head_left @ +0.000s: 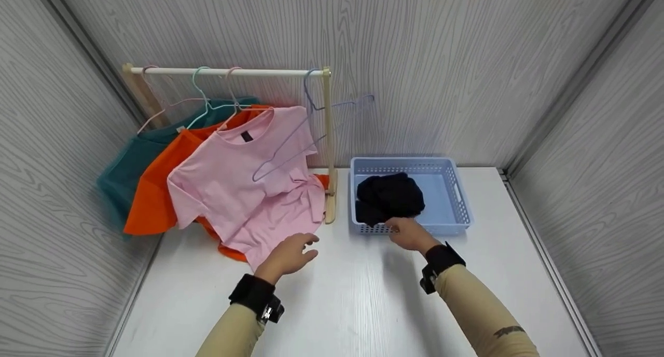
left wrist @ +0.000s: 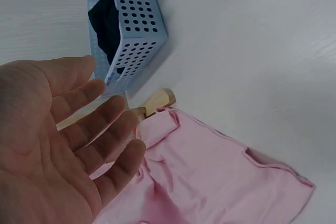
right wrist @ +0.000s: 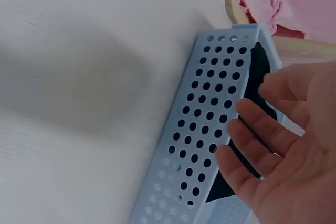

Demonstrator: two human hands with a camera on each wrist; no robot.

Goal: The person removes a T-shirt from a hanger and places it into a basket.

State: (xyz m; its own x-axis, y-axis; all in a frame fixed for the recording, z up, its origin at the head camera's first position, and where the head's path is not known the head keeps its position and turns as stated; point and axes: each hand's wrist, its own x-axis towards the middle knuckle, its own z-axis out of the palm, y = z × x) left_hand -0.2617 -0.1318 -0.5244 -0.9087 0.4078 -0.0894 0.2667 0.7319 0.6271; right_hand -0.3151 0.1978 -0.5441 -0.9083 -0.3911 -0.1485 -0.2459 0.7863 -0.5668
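My left hand [head_left: 291,254] hovers before the hem of a pink T-shirt [head_left: 233,170], fingers spread and palm bare in the left wrist view. The shirt hangs crookedly from a pink hanger, its lower part bunched on the table. Over at the blue basket [head_left: 441,229], my right hand [head_left: 410,233] is at the front rim, beside a crumpled black garment [head_left: 391,193]. Its fingers [right wrist: 265,132] look loosely bent in the right wrist view, with no cloth pinched between them. Whether the fingertips touch the black cloth cannot be told.
A small rack with a white rail [head_left: 264,72] stands at the back left. On it hang an orange garment [head_left: 155,196], a teal garment [head_left: 124,165] and a bare blue hanger [head_left: 309,95]. The rack's wooden foot [head_left: 330,211] lies between shirt and basket. Grey panels enclose the white table [head_left: 353,294].
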